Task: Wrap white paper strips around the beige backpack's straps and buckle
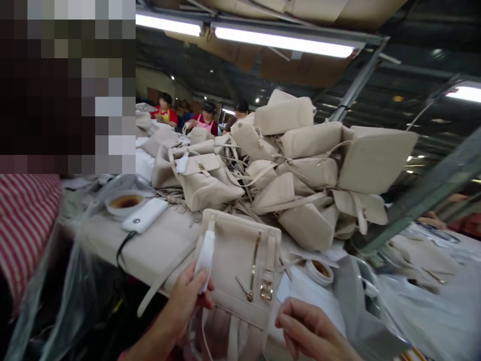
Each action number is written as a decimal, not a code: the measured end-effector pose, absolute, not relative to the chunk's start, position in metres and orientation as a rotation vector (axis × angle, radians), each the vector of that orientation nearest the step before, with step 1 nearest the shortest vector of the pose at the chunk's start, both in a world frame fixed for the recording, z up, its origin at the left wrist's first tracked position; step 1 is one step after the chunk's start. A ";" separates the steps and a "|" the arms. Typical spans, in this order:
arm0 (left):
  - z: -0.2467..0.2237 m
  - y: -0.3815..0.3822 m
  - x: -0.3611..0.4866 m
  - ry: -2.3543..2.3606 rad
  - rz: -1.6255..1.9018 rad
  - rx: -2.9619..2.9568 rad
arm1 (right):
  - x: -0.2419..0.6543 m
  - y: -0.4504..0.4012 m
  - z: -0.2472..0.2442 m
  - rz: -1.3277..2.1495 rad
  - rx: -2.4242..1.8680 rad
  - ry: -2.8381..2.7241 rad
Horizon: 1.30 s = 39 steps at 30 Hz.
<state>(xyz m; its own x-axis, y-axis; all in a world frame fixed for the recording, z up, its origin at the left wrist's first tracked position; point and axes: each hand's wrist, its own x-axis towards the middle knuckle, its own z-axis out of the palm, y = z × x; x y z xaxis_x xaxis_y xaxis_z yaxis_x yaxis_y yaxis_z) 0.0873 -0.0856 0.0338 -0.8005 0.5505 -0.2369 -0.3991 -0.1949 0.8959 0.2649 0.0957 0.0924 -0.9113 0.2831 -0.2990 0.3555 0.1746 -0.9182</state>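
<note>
A beige backpack point(233, 240) lies in front of me at the table edge, with a gold zipper point(256, 258) and a gold buckle point(266, 291) on it. My left hand point(193, 286) is closed around a strap wrapped in white paper point(206, 253) on the bag's left side. To the right of the bag, my right hand point(306, 326) hovers with thumb and fingers pressed together. Whatever may be between those fingertips is too small to make out. The lower end of the bag hangs toward me and is partly cut off by the frame.
A heap of beige bags point(263, 185) covers the table behind. On the left are a bowl of brown liquid point(126, 201) and a white device point(145, 214) with a black cable. A smaller brown-filled cup point(319, 271), a grey bin point(361, 306) and a slanted metal post point(417, 200) stand right.
</note>
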 end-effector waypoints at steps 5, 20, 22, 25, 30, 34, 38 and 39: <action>0.025 -0.085 0.091 1.530 2.032 0.250 | 0.167 0.043 0.131 -1.770 0.190 2.330; 0.031 -0.093 0.088 1.818 1.874 0.659 | 0.122 0.055 0.085 -1.510 0.224 2.425; 0.031 -0.094 0.087 1.806 1.867 0.681 | 0.121 0.053 0.083 -1.501 0.249 2.443; 0.034 -0.097 0.088 1.771 1.859 0.671 | 0.122 0.050 0.082 -1.508 0.302 2.447; 0.034 -0.101 0.089 1.670 1.895 0.497 | 0.127 0.049 0.083 -1.594 0.328 2.401; 0.032 -0.102 0.086 1.662 1.849 0.369 | 0.130 0.052 0.080 -1.670 0.284 2.300; 0.037 -0.106 0.083 1.638 1.818 0.445 | 0.130 0.047 0.078 -1.672 0.354 2.292; 0.039 -0.108 0.082 1.614 1.814 0.441 | 0.129 0.044 0.077 -1.654 0.400 2.313</action>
<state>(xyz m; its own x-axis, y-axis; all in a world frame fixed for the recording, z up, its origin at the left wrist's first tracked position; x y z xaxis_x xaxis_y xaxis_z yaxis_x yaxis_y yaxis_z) 0.0819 -0.1079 0.0389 -0.7244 0.6671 -0.1738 -0.2503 -0.0196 0.9680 0.1289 0.0441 0.0775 -0.9256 0.0671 -0.3724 0.3741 0.3104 -0.8739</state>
